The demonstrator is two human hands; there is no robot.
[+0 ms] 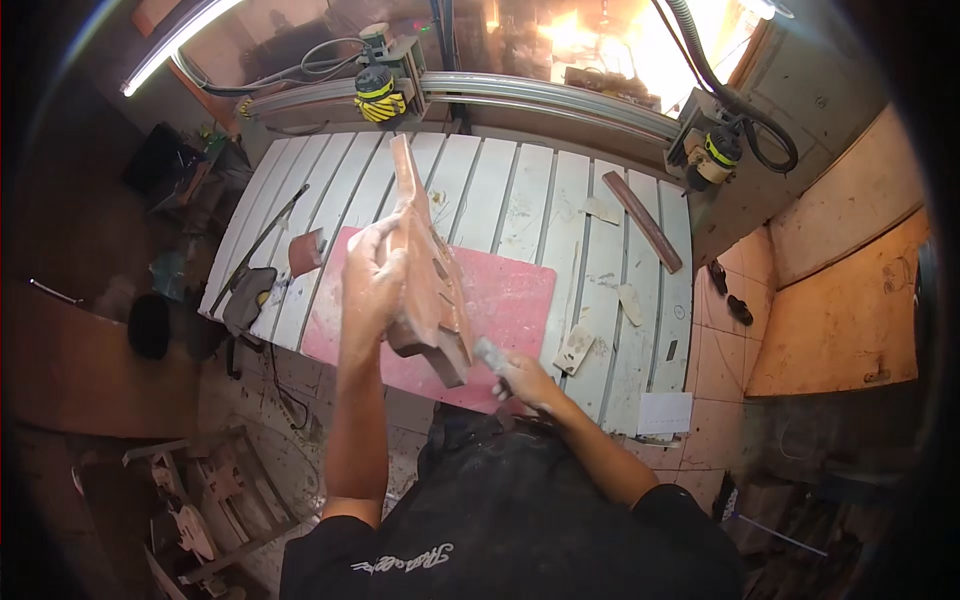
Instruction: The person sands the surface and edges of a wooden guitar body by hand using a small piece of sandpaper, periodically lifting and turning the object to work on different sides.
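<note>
An unfinished wooden electric guitar (425, 285) is held up on edge over a dusty pink mat (515, 300). Its neck points away from me and slots are cut into its face. My left hand (372, 275), dusted white, is closed around the upper side of the body near the neck. Close to the body's lower right edge is my right hand (527, 382), its fingers closed on a small grey pad (490, 355), which looks like folded sandpaper. Whether the pad touches the wood I cannot tell.
The mat lies on a white slatted table (500, 190). A dark wooden strip (642, 222), wood scraps (575, 348) and a curved reddish block (305, 252) rest there, with a grey tool (248, 300) at the left edge. Behind runs a metal rail (540, 92) with two mounted machine heads.
</note>
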